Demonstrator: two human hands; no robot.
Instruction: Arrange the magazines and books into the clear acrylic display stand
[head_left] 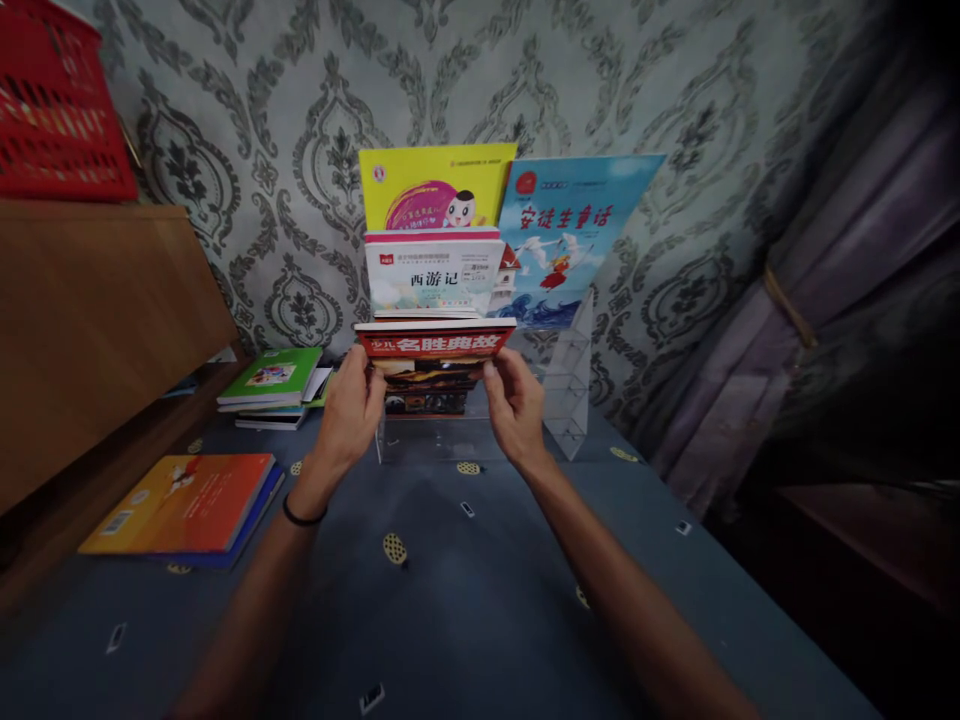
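Note:
Between my two hands is a red and dark book (435, 362) with large white Chinese characters across its top. My left hand (352, 395) grips its left edge, and a dark band circles that wrist. On the right edge, my right hand (516, 400) holds it with the thumb in front. The book is at the front of a clear tiered rack (566, 395), whose lower front lip shows beneath it. Behind stand a white book (433, 270) with a pink top edge, then a yellow book (439, 180). A blue book (574, 235) leans at the rack's right side.
An orange book (187, 505) lies over a blue one at the left. Behind them is a stack topped by a green book (271, 376). A wooden cabinet (97, 330) carries a red basket (64, 110). A curtain (780, 320) hangs right, beyond the table's edge.

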